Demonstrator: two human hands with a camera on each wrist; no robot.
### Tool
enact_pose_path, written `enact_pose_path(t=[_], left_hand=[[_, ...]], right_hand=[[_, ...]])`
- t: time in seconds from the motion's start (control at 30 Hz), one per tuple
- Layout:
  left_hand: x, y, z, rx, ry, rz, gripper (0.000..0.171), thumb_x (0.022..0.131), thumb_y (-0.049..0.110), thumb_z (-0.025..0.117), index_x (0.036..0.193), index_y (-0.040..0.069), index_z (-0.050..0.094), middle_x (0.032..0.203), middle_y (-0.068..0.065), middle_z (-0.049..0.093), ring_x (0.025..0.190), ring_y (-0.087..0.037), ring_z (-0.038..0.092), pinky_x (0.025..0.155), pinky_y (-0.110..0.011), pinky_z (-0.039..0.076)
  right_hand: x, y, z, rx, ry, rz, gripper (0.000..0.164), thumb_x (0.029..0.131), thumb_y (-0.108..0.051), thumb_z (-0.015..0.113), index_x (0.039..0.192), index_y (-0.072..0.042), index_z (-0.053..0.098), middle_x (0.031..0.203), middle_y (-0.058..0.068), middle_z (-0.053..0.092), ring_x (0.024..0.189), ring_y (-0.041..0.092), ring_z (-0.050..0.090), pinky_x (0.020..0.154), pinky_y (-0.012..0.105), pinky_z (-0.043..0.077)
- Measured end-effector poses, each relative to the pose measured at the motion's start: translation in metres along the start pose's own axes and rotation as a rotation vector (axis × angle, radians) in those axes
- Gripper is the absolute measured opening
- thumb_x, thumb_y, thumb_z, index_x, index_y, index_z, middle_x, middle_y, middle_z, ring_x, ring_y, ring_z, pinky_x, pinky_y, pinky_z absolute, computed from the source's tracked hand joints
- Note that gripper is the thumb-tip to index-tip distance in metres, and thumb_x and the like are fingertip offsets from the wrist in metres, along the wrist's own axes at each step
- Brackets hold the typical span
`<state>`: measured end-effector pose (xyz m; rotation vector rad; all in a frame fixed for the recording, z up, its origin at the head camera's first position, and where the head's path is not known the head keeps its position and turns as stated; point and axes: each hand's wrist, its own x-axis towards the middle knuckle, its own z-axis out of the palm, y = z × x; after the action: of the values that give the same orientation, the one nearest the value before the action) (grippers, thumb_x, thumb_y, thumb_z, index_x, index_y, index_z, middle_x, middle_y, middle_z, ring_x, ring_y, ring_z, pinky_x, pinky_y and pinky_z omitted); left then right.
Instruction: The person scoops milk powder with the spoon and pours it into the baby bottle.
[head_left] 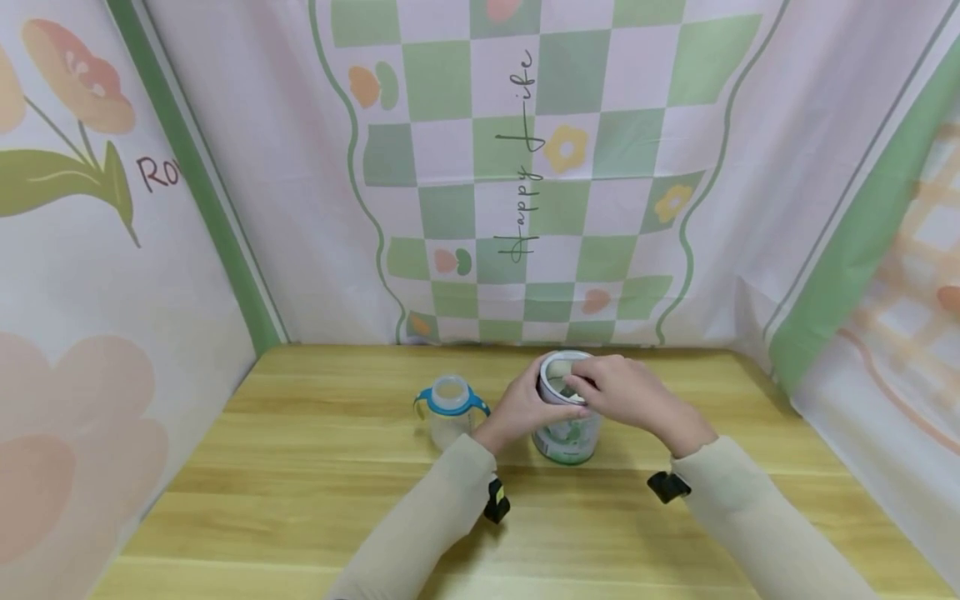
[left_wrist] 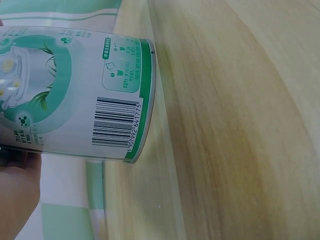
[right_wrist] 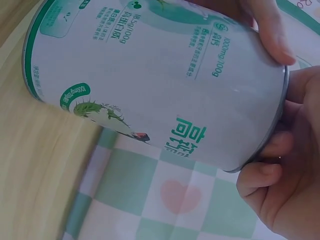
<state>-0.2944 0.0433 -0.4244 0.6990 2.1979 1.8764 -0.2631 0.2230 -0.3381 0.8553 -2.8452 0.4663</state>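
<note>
Near its rim (head_left: 561, 354), the likely stiff can (head_left: 567, 439) is well gripped by the left hand (head_left: 527, 402), the right hand's (head_left: 621, 390) hold unclear.

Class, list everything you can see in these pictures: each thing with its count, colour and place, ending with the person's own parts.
Tin: 1, white and green, standing on the table, open top up
Bottle: 1, translucent with blue handles, on the table left of the tin
Table: 1, yellowish wood, under both
Printed cloth: sheet count unclear, white and green with pink, orange and yellow, behind the table and at both sides
Wrist devices: 2, black, one at each wrist
Sleeves: 2, beige, on the forearms
Left hand: 1, bare, gripping the tin near its rim
Right hand: 1, bare, at the tin's mouth
</note>
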Motion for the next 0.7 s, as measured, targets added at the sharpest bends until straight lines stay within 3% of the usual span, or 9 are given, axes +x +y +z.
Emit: enact_pose_path(t=[0.4,0.6,0.7], left_hand=[[-0.001,-0.003,-0.001,-0.008,0.000,-0.002,0.085,0.078,0.045,0.086,0.148,0.041,0.037,0.135,0.006,0.055,0.109,-0.009,0.059,0.090,-0.036,0.051],[0.000,-0.003,-0.001,-0.003,0.011,0.002,0.084,0.077,0.045,0.087,0.146,0.043,0.039,0.131,0.009,0.057,0.109,-0.008,0.059,0.091,-0.037,0.050],[0.000,-0.004,0.000,-0.002,0.009,-0.002,0.085,0.077,0.044,0.087,0.146,0.043,0.039,0.129,0.012,0.057,0.109,-0.007,0.059,0.091,-0.037,0.050]], right_hand=[[-0.003,0.008,-0.004,0.136,0.029,0.033,0.041,0.106,-0.029,0.055,0.067,-0.018,0.048,0.057,-0.005,0.037,0.047,0.009,0.032,0.049,0.027,0.032],[-0.009,0.015,-0.006,0.217,0.044,0.099,0.039,0.106,-0.036,0.052,0.077,-0.013,0.063,0.064,-0.002,0.054,0.049,0.012,0.037,0.054,0.031,0.039],[-0.012,0.019,-0.007,0.252,0.057,0.129,0.038,0.106,-0.036,0.052,0.078,-0.013,0.065,0.061,-0.003,0.051,0.049,0.012,0.035,0.053,0.031,0.038]])
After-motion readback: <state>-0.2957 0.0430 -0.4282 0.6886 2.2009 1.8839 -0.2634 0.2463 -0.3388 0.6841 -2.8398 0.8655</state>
